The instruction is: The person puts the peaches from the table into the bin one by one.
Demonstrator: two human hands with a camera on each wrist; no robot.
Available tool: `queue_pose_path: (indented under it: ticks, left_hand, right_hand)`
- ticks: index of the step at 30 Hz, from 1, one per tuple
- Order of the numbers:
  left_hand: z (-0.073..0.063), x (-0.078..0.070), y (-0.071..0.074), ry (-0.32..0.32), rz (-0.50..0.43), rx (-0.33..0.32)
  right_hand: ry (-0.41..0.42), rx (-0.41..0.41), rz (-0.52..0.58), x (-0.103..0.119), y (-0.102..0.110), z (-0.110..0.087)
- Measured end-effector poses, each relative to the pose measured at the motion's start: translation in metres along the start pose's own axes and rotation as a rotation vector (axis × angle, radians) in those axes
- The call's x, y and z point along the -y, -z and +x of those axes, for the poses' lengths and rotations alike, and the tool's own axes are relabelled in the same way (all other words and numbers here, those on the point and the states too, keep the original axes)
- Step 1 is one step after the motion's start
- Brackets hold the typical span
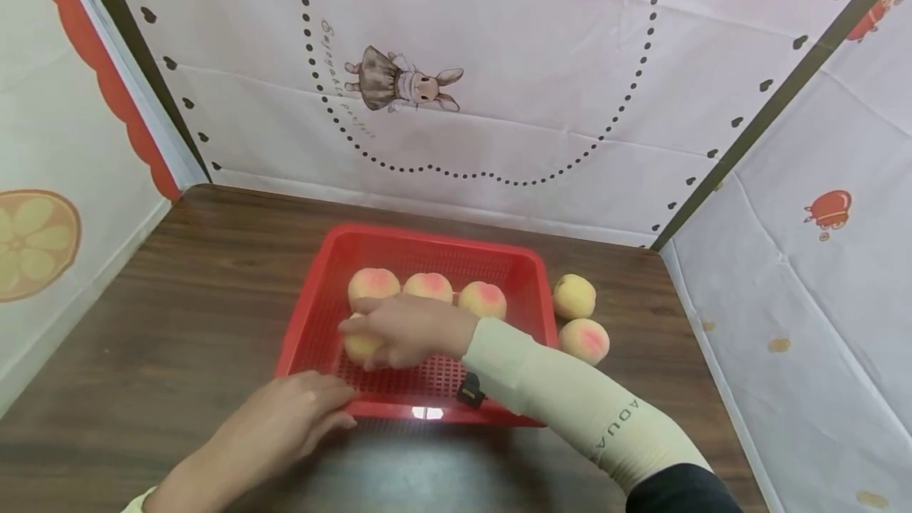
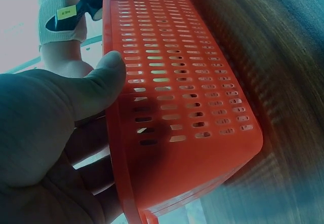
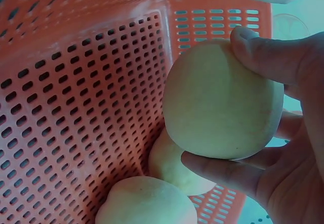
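Observation:
A red plastic basket with slotted sides stands on the table, with a row of 3 peaches along its far side, among them a middle peach. My right hand reaches inside and grips another peach between thumb and fingers, at the basket's left part. In the right wrist view that peach is above the basket floor, with two others behind it. My left hand grips the basket's near left rim, its thumb on the outer wall and the other fingers over the inner side.
Outside the basket's right wall lie a yellow peach and a pink-blushed peach on the brown wooden table. Printed white cloth walls enclose the table at the back and both sides.

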State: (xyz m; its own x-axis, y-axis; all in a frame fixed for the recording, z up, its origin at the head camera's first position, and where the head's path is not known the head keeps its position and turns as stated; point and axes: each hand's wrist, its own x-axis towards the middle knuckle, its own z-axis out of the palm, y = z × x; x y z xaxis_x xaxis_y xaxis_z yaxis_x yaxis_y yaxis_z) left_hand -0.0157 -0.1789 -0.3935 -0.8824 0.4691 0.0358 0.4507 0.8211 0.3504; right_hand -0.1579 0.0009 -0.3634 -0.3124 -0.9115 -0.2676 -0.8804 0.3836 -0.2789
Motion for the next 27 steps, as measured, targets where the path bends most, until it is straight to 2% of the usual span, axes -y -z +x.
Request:
queue_pose_path:
  ticks: [6, 14, 27]
  left_hand:
    - [-0.0013, -0.0012, -0.0027, -0.042, 0.021, -0.049]
    - [0.0008, -0.0016, -0.0007, -0.023, 0.023, -0.031]
    - [-0.0011, -0.0007, -0.0057, -0.080, 0.035, -0.090]
  right_hand:
    - [0.025, -0.005, -0.054, 0.0011, -0.0063, 0.0020]
    - [0.020, -0.001, -0.051, 0.0017, -0.0032, 0.0020]
    - [0.007, 0.017, -0.049, -0.0012, -0.0088, 0.0028]
